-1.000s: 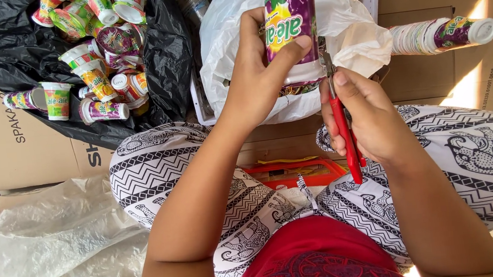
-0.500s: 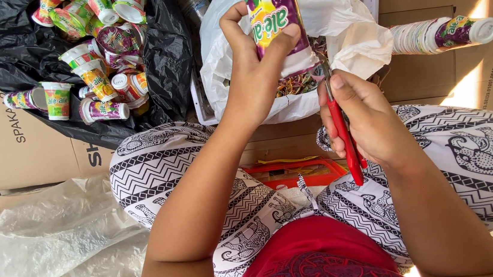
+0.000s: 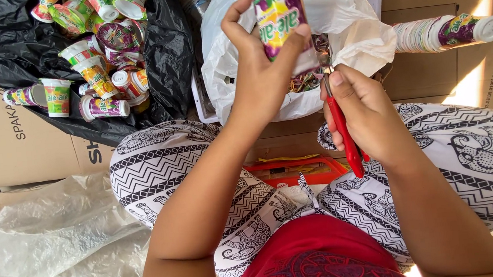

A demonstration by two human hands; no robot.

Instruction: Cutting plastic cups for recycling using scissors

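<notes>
Purple-green-yellow cup, red-handled scissors, black bag, white bag, black-and-white elephant-patterned trousers.

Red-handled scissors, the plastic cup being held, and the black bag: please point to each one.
red-handled scissors [image 3: 346,138], head view, on the red handle.
plastic cup [image 3: 276,9], head view, on its printed side.
black bag [image 3: 164,62], head view, on its right fold.

A black plastic bag full of colourful cups lies on flattened cardboard at the upper left. A stack of nested cups rests at the upper right, and crumpled clear plastic sheeting fills the lower left.
</notes>
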